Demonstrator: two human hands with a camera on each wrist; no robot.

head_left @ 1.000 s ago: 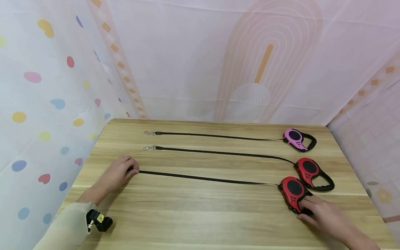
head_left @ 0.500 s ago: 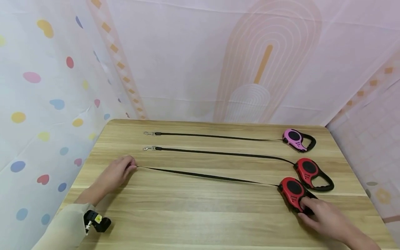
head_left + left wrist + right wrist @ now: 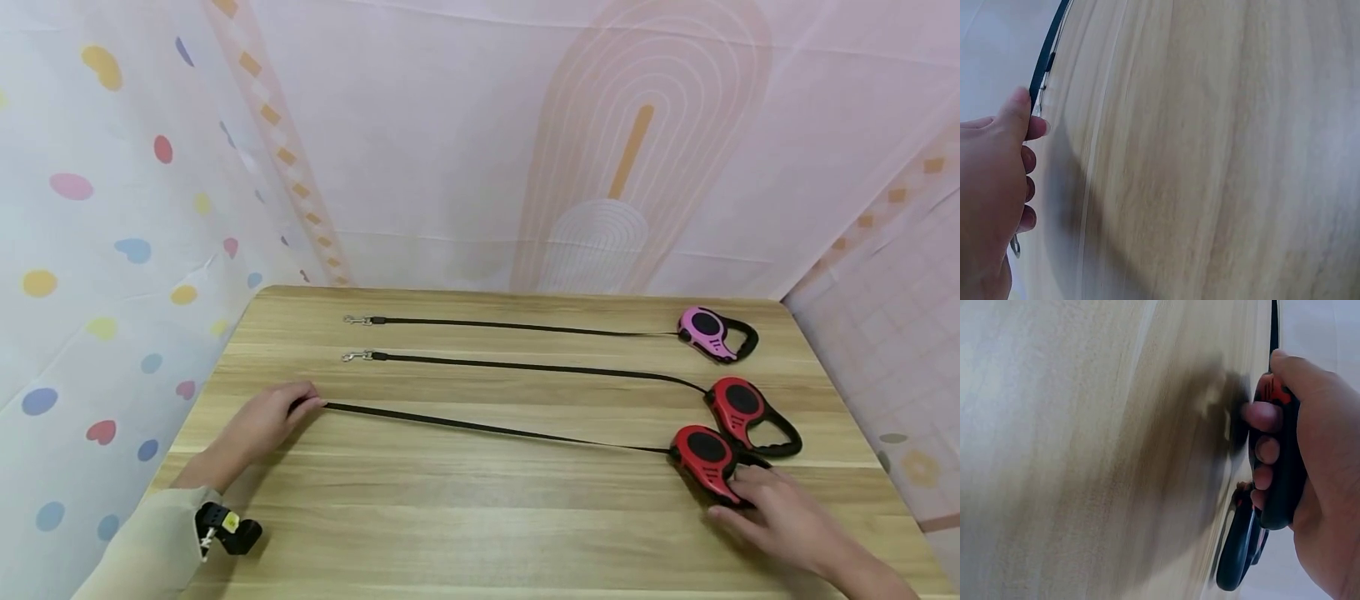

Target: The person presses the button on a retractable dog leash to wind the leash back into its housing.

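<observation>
The near red leash reel [image 3: 705, 461], a rounded glossy plastic housing with a black disc on top, lies on the right side of the wooden table [image 3: 480, 517], closest to the front edge. The right hand [image 3: 780, 517] is wrapped round its black handle; in the right wrist view the fingers [image 3: 1266, 450] are seen curled over the dark, smooth grip. A flat black webbing strap [image 3: 495, 430] is drawn out from the reel and runs leftward, nearly straight, across the table. Its far end is pinched by the left hand [image 3: 262, 425], between thumb and curled fingers; in the left wrist view a small metal ring [image 3: 1016, 248] is seen below the fingers.

A second red reel [image 3: 742, 408] with a black loop handle is set just behind the first, and a pink reel [image 3: 708, 332] farther back. Each has its thin black strap laid straight toward the left, ending in a metal clip [image 3: 352, 356].

The table top shows pale, matte, streaked wood grain. Thin cloth backdrops are hung behind and at both sides, the left one printed with coloured dots and hearts.
</observation>
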